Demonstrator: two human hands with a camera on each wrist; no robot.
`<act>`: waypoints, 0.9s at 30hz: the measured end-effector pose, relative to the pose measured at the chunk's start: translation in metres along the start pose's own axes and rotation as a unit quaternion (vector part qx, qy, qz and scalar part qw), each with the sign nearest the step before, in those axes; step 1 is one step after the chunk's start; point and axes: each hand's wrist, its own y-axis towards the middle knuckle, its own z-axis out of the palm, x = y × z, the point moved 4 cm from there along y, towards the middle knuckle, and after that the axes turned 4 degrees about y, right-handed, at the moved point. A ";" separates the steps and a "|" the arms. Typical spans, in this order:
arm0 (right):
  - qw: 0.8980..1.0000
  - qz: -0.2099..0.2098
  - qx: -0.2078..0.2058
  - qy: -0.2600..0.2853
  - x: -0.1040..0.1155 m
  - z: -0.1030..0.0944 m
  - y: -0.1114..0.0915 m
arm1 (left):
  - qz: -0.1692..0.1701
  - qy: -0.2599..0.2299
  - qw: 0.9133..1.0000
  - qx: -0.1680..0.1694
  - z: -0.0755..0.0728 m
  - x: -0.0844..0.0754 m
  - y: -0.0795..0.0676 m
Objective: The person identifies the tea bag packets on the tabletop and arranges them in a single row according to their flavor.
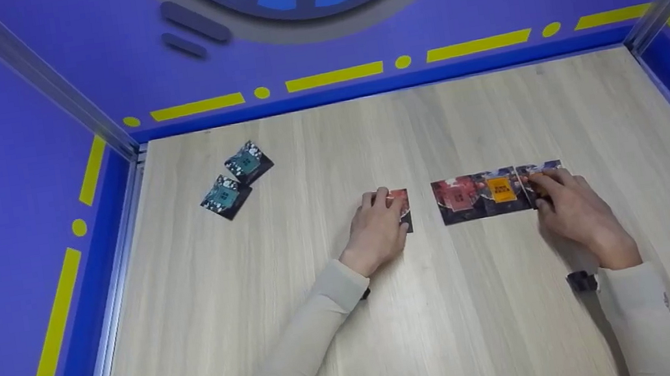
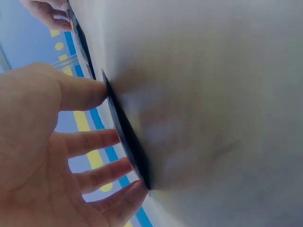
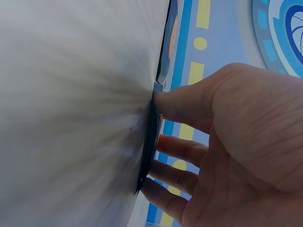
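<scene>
My left hand (image 1: pixel 374 231) holds a red-printed card (image 1: pixel 404 211) at the middle of the table, partly covered by the fingers. In the left wrist view the thumb sits at one end of this dark-edged card (image 2: pixel 127 137), and the fingers spread along it to the other end. My right hand (image 1: pixel 578 213) grips another card (image 1: pixel 543 167), with its picture mostly hidden. Seen from the right wrist, that card (image 3: pixel 150 137) bows slightly between thumb and fingers. Just left of it, a red card (image 1: pixel 459 200) and an orange-centred card (image 1: pixel 500 189) lie side by side.
Two teal-printed cards (image 1: pixel 248 162) lie at the back left of the wooden table (image 1: pixel 329 149), set at an angle with corners close together. Blue panels (image 1: pixel 322 52) with yellow marks stand along the back and sides. A narrow gap separates the left hand's card from the row.
</scene>
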 end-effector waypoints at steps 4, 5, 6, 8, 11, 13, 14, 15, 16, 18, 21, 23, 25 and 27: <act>1.000 0.000 -0.002 0.001 0.000 0.000 -0.001 | -0.003 0.018 1.000 -0.002 0.001 -0.008 0.004; 1.000 0.001 -0.001 0.001 0.000 0.000 -0.001 | -0.005 0.022 1.000 -0.002 0.001 -0.010 0.005; 1.000 0.001 0.000 0.002 0.000 0.001 -0.001 | -0.007 0.026 1.000 -0.001 0.001 -0.011 0.006; 1.000 0.001 0.002 0.001 0.000 0.001 -0.001 | -0.010 0.033 0.999 -0.001 0.001 -0.015 0.008; 1.000 0.000 0.005 0.000 -0.001 0.001 0.000 | -0.008 0.035 0.999 -0.005 0.002 -0.021 0.011; 1.000 -0.002 0.008 -0.005 -0.002 0.000 0.001 | -0.006 0.038 0.999 -0.011 0.001 -0.024 0.013; 1.000 -0.003 0.011 -0.007 -0.002 0.000 0.001 | -0.005 0.040 0.999 -0.013 0.002 -0.026 0.014; 1.000 -0.003 0.012 -0.007 -0.003 0.000 0.001 | -0.005 0.041 0.999 -0.015 0.002 -0.028 0.015; 1.000 -0.004 0.014 -0.008 -0.003 0.000 0.001 | -0.005 0.044 0.999 -0.018 0.002 -0.029 0.016; 1.000 -0.004 0.016 -0.008 -0.004 0.001 0.002 | -0.006 0.050 0.999 -0.020 0.002 -0.032 0.017; 1.000 -0.004 0.017 -0.005 -0.003 0.001 0.002 | -0.011 0.056 0.998 -0.021 0.004 -0.036 0.019; 1.000 -0.004 0.017 -0.003 -0.003 0.001 0.001 | -0.012 0.060 0.998 -0.022 0.004 -0.037 0.020; 1.000 -0.005 0.015 -0.002 -0.003 0.000 0.000 | -0.011 0.059 0.998 -0.023 0.004 -0.039 0.021; 1.000 -0.007 0.011 -0.001 -0.003 -0.001 0.000 | -0.009 0.059 0.998 -0.024 0.005 -0.040 0.022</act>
